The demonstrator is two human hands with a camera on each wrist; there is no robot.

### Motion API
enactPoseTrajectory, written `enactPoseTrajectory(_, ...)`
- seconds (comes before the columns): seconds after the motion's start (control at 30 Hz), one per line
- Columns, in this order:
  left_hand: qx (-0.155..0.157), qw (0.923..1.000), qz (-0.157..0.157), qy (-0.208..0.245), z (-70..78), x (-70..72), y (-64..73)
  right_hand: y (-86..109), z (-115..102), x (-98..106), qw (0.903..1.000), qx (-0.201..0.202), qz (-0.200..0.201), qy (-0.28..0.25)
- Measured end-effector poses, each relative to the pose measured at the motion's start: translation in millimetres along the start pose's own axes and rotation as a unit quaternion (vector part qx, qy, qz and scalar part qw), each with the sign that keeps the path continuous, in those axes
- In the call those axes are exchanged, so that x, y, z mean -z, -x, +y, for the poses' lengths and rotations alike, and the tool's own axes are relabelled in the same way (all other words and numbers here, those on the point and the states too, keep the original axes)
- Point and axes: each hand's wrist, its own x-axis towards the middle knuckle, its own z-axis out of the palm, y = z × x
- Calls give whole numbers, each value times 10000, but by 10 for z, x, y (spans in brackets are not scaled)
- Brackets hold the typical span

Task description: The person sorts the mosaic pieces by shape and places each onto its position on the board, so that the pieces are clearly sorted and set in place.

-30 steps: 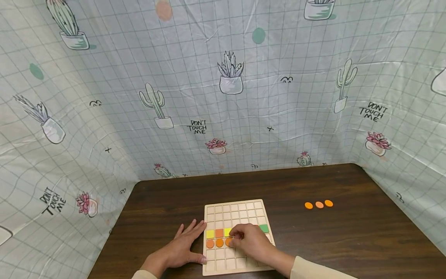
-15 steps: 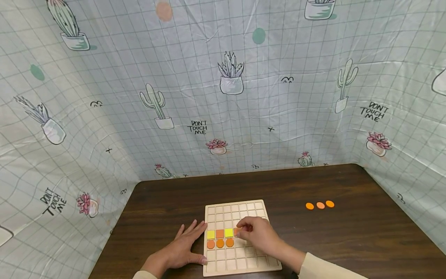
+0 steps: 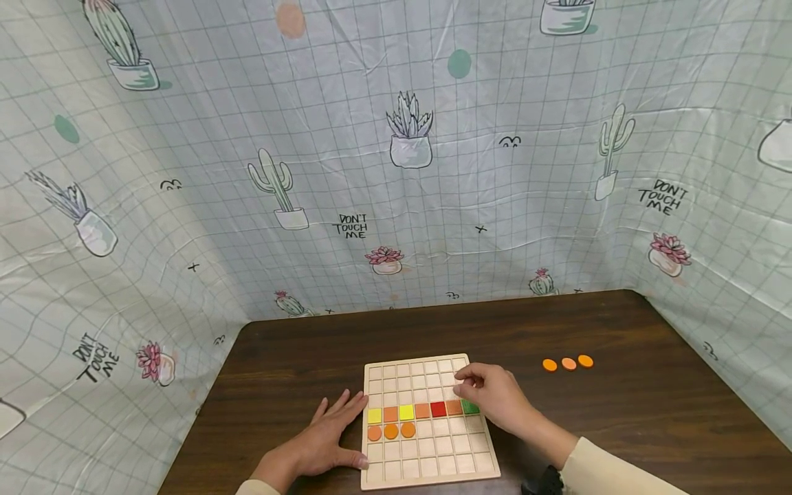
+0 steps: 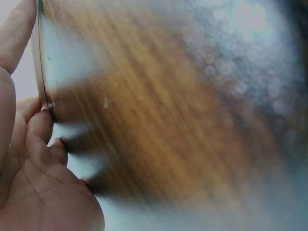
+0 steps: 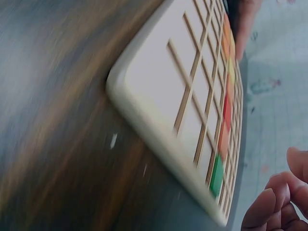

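A pale wooden grid board (image 3: 427, 447) lies on the table. One row holds coloured square tiles: yellow (image 3: 374, 415), orange, red (image 3: 438, 410) and green (image 3: 470, 406). Below the left end of that row sit three orange discs (image 3: 391, 432) in their own cells. My left hand (image 3: 328, 436) rests along the board's left edge, fingers spread, thumb on the near part of that edge. My right hand (image 3: 495, 395) hovers over the board's right edge, above the green tile. Its fingers are loosely bent, and the right wrist view shows no piece in those fingers (image 5: 260, 207).
Three more orange discs (image 3: 568, 364) lie in a line on the dark wooden table (image 3: 297, 364), right of the board. A printed cactus curtain (image 3: 433, 199) hangs behind and at both sides. A small black object (image 3: 544, 481) is partly visible by the right sleeve.
My right hand has left the third disc in the lower row and moved right and up to the board's right side, uncovering the tiles there. The left hand has stayed put.
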Motion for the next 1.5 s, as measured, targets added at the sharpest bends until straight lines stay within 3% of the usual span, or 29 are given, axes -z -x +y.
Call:
enactPoseTrajectory(0.33,28,10000,-4,5,-17,2,-1,-34,233,337,9978,-290,405,433)
enactPoseTrajectory(0.83,-16,10000,10,75,-55,-13,-5,42,591,838,9965,-304,437,642)
enactPoseTrajectory(1.03,-67,9997,-58,247,-41,16,16,81,725,1056,9920,-364,621,1035)
enactPoseTrajectory(1.5,65,10000,-19,1,-17,-1,9,138,973,1497,9809,-682,932,1568)
